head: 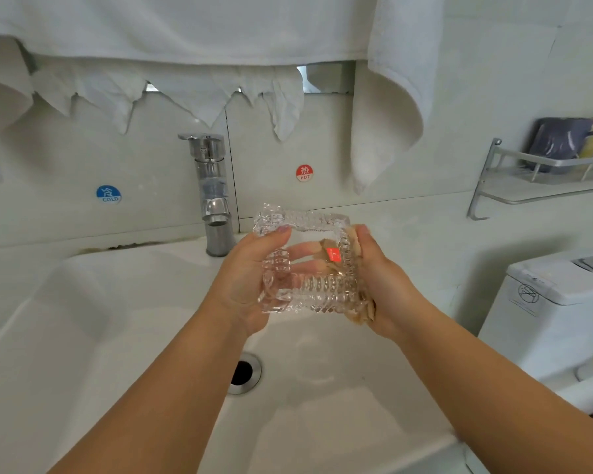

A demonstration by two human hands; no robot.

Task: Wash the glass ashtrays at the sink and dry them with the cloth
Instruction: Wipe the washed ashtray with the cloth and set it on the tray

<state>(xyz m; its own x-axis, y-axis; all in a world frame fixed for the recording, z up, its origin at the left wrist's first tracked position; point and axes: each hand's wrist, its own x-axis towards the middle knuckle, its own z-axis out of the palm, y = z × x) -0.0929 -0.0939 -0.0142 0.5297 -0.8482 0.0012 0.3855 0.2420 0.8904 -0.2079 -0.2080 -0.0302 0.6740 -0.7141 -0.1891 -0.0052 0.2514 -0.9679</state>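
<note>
1. Left hand (243, 282): fingers curled shut around the left wall of the glass ashtray (307, 265), thumb on its far rim.
2. Right hand (384, 285): fingers closed, pressing a beige cloth (360, 311) against the ashtray's right side.
3. Ashtray: square, clear, ribbed cut glass, red sticker; held above the white sink (83, 354), near the chrome faucet (213, 196).

We're looking at a bathroom: a white sink (83, 336) sitting beneath the gripped ashtray (305, 261), a chrome tap (213, 193) standing behind it, towels (391, 80) hanging above, a toilet cistern (555, 302) showing to its right.
</note>
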